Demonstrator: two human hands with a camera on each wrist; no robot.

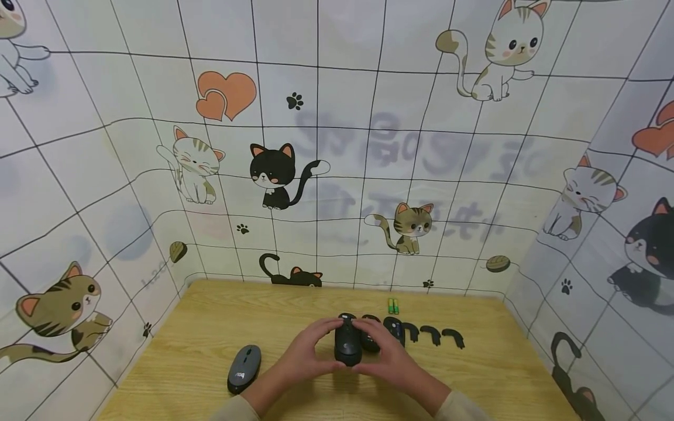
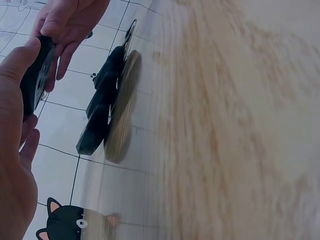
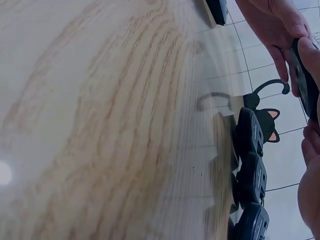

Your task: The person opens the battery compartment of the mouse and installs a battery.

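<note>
One black mouse (image 1: 348, 346), held up off the table (image 1: 474, 380) between both hands. Main risk, my judgement: it slips and drops, since the casing looks smooth and the grip seems to sit mostly at the two ends; cause would be one hand easing off before the other. Uneven squeeze could also tilt or twist it. Second risk: lowering it carelessly could knock the three more black mice (image 3: 252, 177) beyond it, which stand close together in a row.

Hands: left hand (image 1: 305, 352) at the held mouse's left, right hand (image 1: 387, 354) at its right, each bent in a C. Thumbs at its near end, fingers curled at its far end; both sets narrowed onto it. Exact pressure, cannot tell. Forearms angle in from the near side, sleeves (image 1: 237, 409) well back from it.

Further out: two green batteries (image 1: 391, 306) beyond the held mouse and to its right, three curved black pieces (image 1: 433, 332) farther right of it, grey mouse (image 1: 246, 362) well left of it.
</note>
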